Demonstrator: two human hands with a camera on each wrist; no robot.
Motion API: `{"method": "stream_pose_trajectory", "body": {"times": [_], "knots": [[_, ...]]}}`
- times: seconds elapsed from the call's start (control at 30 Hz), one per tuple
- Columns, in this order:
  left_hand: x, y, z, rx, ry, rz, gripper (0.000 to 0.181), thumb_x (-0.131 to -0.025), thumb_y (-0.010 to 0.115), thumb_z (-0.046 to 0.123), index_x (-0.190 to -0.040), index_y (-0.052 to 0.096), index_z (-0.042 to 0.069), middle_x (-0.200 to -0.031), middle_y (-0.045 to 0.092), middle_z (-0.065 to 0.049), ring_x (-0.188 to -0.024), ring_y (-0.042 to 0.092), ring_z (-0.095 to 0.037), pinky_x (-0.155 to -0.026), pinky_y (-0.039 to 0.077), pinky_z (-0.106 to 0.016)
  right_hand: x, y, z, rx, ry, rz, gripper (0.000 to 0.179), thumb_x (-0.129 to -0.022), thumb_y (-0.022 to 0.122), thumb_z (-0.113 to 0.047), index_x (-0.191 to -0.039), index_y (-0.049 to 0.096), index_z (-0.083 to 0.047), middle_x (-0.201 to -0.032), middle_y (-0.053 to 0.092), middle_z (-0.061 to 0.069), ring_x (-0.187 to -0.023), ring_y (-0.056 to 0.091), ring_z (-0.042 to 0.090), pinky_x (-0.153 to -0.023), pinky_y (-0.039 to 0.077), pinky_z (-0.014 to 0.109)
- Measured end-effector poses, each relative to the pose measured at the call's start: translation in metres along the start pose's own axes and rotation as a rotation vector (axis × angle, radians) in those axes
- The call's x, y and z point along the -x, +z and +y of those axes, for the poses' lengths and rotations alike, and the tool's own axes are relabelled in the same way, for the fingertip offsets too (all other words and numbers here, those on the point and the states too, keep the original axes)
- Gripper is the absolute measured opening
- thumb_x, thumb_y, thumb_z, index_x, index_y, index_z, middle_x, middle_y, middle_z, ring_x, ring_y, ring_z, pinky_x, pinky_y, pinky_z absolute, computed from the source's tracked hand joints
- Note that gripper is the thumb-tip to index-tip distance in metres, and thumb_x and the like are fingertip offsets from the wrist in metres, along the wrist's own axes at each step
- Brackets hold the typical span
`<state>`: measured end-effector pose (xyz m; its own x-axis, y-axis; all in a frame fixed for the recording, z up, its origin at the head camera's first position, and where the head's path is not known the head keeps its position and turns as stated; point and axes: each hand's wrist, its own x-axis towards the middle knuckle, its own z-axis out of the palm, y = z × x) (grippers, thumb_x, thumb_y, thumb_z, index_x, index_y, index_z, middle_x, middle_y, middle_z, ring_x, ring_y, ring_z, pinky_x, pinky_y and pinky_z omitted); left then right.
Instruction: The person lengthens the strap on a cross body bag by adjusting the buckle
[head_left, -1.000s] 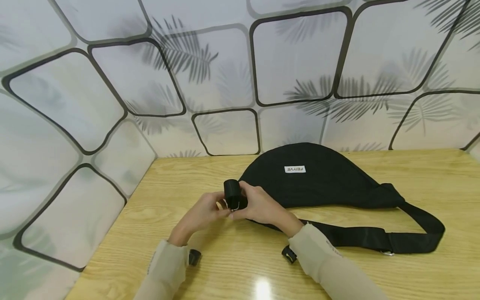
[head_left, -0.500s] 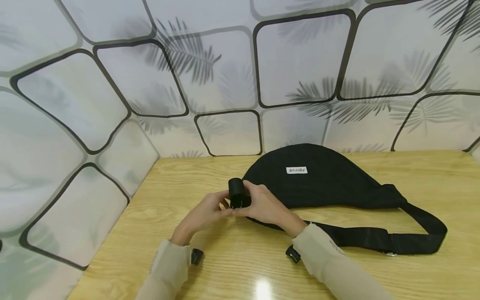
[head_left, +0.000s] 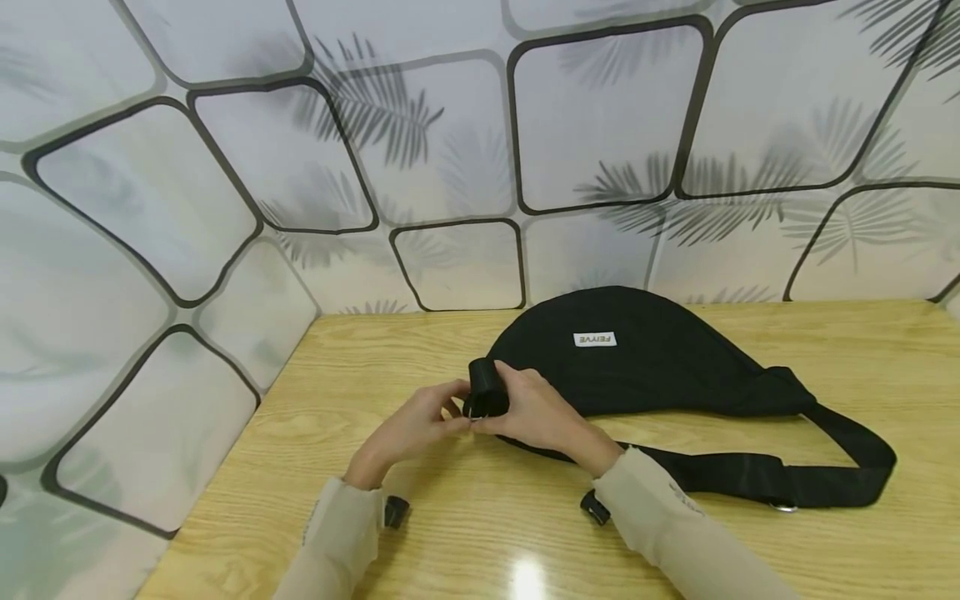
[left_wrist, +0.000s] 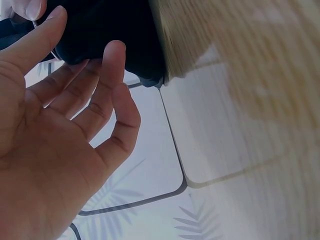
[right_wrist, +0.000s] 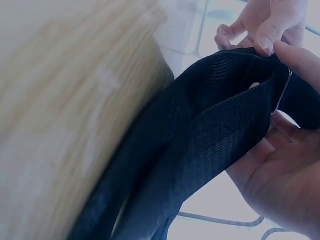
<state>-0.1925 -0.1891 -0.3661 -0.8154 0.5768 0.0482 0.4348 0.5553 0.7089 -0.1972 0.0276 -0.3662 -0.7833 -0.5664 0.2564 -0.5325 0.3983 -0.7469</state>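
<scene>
A black waist bag (head_left: 637, 375) lies on the wooden table, white label upside down in the head view. Its webbing strap (head_left: 489, 385) stands up in a folded loop between both hands, off the bag's left end. My left hand (head_left: 412, 427) pinches the strap's edge between thumb and fingers, the outer fingers bent loosely away. Opposite it, my right hand (head_left: 534, 412) grips the loop, thumb at the near side and fingers behind. In the right wrist view a thin metal buckle ring (right_wrist: 283, 94) shows at the strap, close to the right thumb. Part of the loop is hidden behind the fingers.
Another stretch of strap (head_left: 825, 486) with a metal slider (head_left: 784, 507) curves across the table's right side. A patterned wall (head_left: 450, 125) rises behind the table. Small black devices (head_left: 396, 511) sit by both sleeves.
Both hands and the strap loop have shifted slightly to the right. The loop leans more, and the left fingertips now sit at its lower left edge. The bag stays in place.
</scene>
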Motion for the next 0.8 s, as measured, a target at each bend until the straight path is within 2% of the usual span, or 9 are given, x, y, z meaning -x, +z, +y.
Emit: {"method": "stream_pose_trajectory", "body": {"times": [0.27, 0.47, 0.57, 0.7, 0.8], "knots": [[-0.004, 0.001, 0.001, -0.024, 0.016, -0.005, 0.034, -0.100, 0.064, 0.007, -0.132, 0.059, -0.005, -0.122, 0.066, -0.017, -0.093, 0.067, -0.022, -0.077, 0.055, -0.030, 0.003, -0.004, 0.000, 0.017, -0.001, 0.017, 0.044, -0.086, 0.085, -0.019, -0.117, 0.060, 0.000, -0.097, 0.070, 0.006, -0.080, 0.066, 0.012, -0.072, 0.053, 0.032], [-0.001, 0.001, -0.002, -0.023, -0.026, 0.008, 0.032, -0.099, 0.067, 0.007, -0.129, 0.061, -0.001, -0.118, 0.068, -0.013, -0.088, 0.067, -0.020, -0.075, 0.054, -0.030, 0.006, -0.011, 0.000, 0.005, 0.007, 0.026, 0.040, -0.084, 0.084, -0.010, -0.115, 0.061, 0.000, -0.109, 0.072, 0.013, -0.095, 0.070, 0.022, -0.081, 0.054, 0.039], [0.001, 0.000, -0.003, -0.015, -0.027, 0.007, 0.032, -0.098, 0.067, 0.006, -0.129, 0.060, -0.001, -0.118, 0.067, -0.013, -0.086, 0.067, -0.019, -0.073, 0.053, -0.029, 0.009, -0.014, 0.003, 0.013, 0.003, 0.020, 0.038, -0.084, 0.084, -0.011, -0.113, 0.061, -0.001, -0.108, 0.073, 0.011, -0.094, 0.070, 0.020, -0.080, 0.054, 0.038], [0.003, -0.001, -0.004, -0.010, -0.025, 0.006, 0.031, -0.098, 0.068, 0.007, -0.128, 0.061, 0.000, -0.115, 0.068, -0.013, -0.085, 0.068, -0.018, -0.072, 0.053, -0.029, 0.013, -0.018, 0.006, 0.019, -0.006, 0.013, 0.038, -0.083, 0.084, -0.011, -0.111, 0.060, -0.001, -0.102, 0.074, 0.009, -0.083, 0.067, 0.014, -0.073, 0.052, 0.033], [0.003, 0.000, -0.004, -0.014, -0.029, 0.004, 0.031, -0.098, 0.068, 0.007, -0.128, 0.061, 0.001, -0.116, 0.068, -0.013, -0.086, 0.068, -0.018, -0.072, 0.053, -0.029, 0.017, -0.022, 0.006, 0.022, -0.005, 0.008, 0.039, -0.083, 0.084, -0.010, -0.113, 0.060, 0.000, -0.103, 0.074, 0.010, -0.086, 0.068, 0.014, -0.075, 0.052, 0.034]]}}
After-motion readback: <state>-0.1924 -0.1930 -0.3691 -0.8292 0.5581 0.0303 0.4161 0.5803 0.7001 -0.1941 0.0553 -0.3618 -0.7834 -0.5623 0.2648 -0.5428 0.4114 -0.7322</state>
